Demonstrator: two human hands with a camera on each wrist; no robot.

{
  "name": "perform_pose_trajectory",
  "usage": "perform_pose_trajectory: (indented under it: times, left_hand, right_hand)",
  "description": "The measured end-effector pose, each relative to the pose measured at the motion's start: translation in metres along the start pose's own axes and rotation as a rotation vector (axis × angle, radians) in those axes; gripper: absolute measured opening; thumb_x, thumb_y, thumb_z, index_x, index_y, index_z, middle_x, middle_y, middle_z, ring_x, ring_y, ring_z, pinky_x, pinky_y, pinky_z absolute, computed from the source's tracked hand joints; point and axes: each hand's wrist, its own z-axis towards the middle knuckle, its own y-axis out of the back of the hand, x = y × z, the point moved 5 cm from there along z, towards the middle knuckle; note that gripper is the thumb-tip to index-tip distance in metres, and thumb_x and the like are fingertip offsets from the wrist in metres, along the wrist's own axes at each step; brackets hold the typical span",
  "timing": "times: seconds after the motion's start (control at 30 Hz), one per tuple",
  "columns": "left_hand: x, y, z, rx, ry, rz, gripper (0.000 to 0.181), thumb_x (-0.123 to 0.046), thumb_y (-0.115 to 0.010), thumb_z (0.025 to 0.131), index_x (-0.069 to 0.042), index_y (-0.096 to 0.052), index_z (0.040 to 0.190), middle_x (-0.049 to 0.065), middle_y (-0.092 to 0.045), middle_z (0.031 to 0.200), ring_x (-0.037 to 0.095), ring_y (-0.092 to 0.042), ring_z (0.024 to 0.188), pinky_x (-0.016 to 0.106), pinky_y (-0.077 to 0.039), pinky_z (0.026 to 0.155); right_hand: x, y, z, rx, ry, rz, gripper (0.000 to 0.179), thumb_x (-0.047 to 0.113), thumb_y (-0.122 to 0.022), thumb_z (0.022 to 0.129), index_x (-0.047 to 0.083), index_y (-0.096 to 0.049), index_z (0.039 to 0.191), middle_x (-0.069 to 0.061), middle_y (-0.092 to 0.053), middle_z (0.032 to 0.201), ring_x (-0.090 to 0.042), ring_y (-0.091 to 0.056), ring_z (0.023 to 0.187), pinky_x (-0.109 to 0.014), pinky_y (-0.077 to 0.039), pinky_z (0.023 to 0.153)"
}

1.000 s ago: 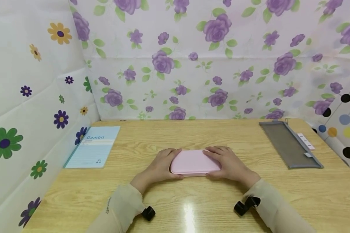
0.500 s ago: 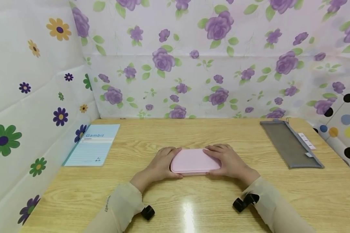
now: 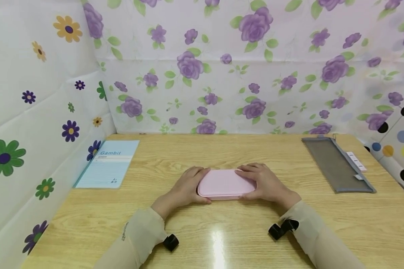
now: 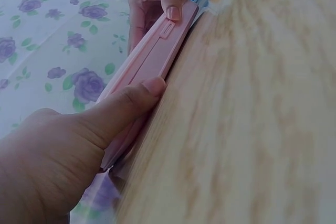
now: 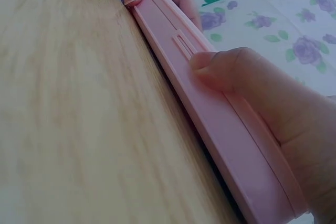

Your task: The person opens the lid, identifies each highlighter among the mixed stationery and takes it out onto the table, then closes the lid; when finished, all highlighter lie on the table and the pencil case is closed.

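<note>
A pink pencil case [image 3: 223, 183] with rounded corners lies on the wooden table between both hands, its lid down. My left hand [image 3: 186, 186] grips its left end, thumb along the front side and fingers over the far edge. At the opposite end my right hand [image 3: 264, 183] holds it the same way. In the left wrist view the left thumb [image 4: 128, 103] presses the front wall of the case, below a seam and small raised tab. The right wrist view has the right thumb [image 5: 220, 69] touching the case beside that tab. Both palms hide the case's ends.
A light blue notebook [image 3: 107, 164] marked "Gambit" lies at the table's left. On the right is a grey mesh zip pouch [image 3: 336, 164], with a white strip [image 3: 356, 161] beside it. Flower-printed sheets [image 3: 188, 97] stand behind the table and at its left.
The head view has tipped slightly downward, so everything sits a little higher in it. Both hands keep their hold on the pencil case, which stays in place on the table.
</note>
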Motion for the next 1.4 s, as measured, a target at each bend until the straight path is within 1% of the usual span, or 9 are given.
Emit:
perform_pose_trajectory:
  times: [0.2, 0.33, 0.43, 0.63, 0.77, 0.87, 1.0, 1.23, 1.4]
  left_hand:
    - [-0.002, -0.001, 0.003, 0.004, -0.003, -0.006, 0.104, -0.049, -0.085, 0.065, -0.008, -0.037, 0.148, 0.015, -0.049, 0.137, 0.035, -0.043, 0.132, 0.047, -0.033, 0.115]
    - [0.000, 0.000, 0.001, 0.003, 0.011, -0.033, 0.104, -0.047, -0.087, 0.064, -0.009, -0.038, 0.147, 0.014, -0.049, 0.137, 0.034, -0.046, 0.129, 0.048, -0.036, 0.112]
    - [0.000, 0.001, 0.001, -0.002, 0.006, -0.050, 0.104, -0.046, -0.087, 0.063, -0.009, -0.038, 0.147, 0.014, -0.050, 0.136, 0.033, -0.047, 0.126, 0.047, -0.038, 0.110]
    - [0.000, 0.001, 0.002, 0.011, 0.005, -0.057, 0.105, -0.047, -0.086, 0.065, -0.009, -0.036, 0.148, 0.014, -0.048, 0.137, 0.032, -0.047, 0.126, 0.046, -0.039, 0.110]
    - [0.001, 0.002, 0.003, 0.006, 0.013, -0.083, 0.106, -0.045, -0.088, 0.064, -0.010, -0.035, 0.149, 0.013, -0.049, 0.137, 0.031, -0.049, 0.125, 0.046, -0.040, 0.109]
    - [0.002, 0.001, 0.004, 0.003, 0.011, -0.081, 0.106, -0.045, -0.088, 0.063, -0.011, -0.035, 0.148, 0.011, -0.050, 0.135, 0.029, -0.050, 0.124, 0.045, -0.042, 0.108]
    - [0.002, 0.001, 0.005, 0.007, -0.001, -0.074, 0.106, -0.048, -0.088, 0.062, -0.011, -0.037, 0.147, 0.009, -0.051, 0.133, 0.028, -0.050, 0.122, 0.044, -0.043, 0.107]
    - [0.005, 0.003, 0.007, 0.015, 0.000, -0.054, 0.111, -0.054, -0.087, 0.059, -0.014, -0.035, 0.149, 0.007, -0.050, 0.134, 0.029, -0.046, 0.127, 0.048, -0.035, 0.112]
    - [0.007, 0.002, 0.003, 0.038, 0.006, -0.092, 0.115, -0.055, -0.087, 0.059, -0.016, -0.029, 0.151, 0.009, -0.044, 0.142, 0.031, -0.043, 0.131, 0.051, -0.033, 0.112]
  right_hand:
    - [-0.002, 0.001, -0.002, -0.010, -0.007, 0.022, 0.081, 0.057, -0.080, 0.062, 0.015, -0.063, 0.130, -0.010, -0.062, 0.131, -0.035, -0.055, 0.120, -0.057, -0.042, 0.100]
    - [-0.002, -0.001, 0.000, -0.012, 0.003, 0.024, 0.081, 0.057, -0.080, 0.063, 0.015, -0.062, 0.130, -0.011, -0.063, 0.130, -0.035, -0.055, 0.120, -0.057, -0.043, 0.099]
    - [-0.002, -0.001, 0.002, -0.013, 0.011, 0.026, 0.081, 0.057, -0.080, 0.063, 0.015, -0.062, 0.130, -0.011, -0.063, 0.130, -0.035, -0.055, 0.120, -0.057, -0.043, 0.100]
    - [-0.002, 0.001, 0.003, 0.004, 0.015, 0.025, 0.081, 0.056, -0.080, 0.063, 0.014, -0.062, 0.130, -0.011, -0.063, 0.130, -0.036, -0.055, 0.120, -0.057, -0.042, 0.101]
    - [-0.002, 0.005, 0.007, 0.004, 0.023, 0.064, 0.074, 0.048, -0.081, 0.065, 0.012, -0.064, 0.128, -0.011, -0.064, 0.129, -0.036, -0.055, 0.119, -0.058, -0.044, 0.099]
    - [-0.002, 0.007, 0.007, 0.012, 0.014, 0.102, 0.071, 0.044, -0.082, 0.067, 0.011, -0.064, 0.128, -0.011, -0.063, 0.129, -0.035, -0.055, 0.118, -0.058, -0.044, 0.097]
    - [-0.001, 0.010, 0.006, 0.041, -0.015, 0.122, 0.071, 0.044, -0.082, 0.068, 0.012, -0.063, 0.129, -0.011, -0.062, 0.131, -0.035, -0.055, 0.119, -0.057, -0.044, 0.098]
    - [0.000, 0.015, 0.008, 0.131, -0.053, 0.112, 0.069, 0.046, -0.078, 0.076, 0.012, -0.059, 0.133, -0.011, -0.059, 0.135, -0.036, -0.054, 0.122, -0.054, -0.045, 0.101]
    - [0.003, 0.017, 0.010, 0.161, -0.053, 0.093, 0.066, 0.047, -0.074, 0.079, 0.010, -0.060, 0.131, -0.012, -0.058, 0.136, -0.036, -0.053, 0.125, -0.053, -0.042, 0.105]
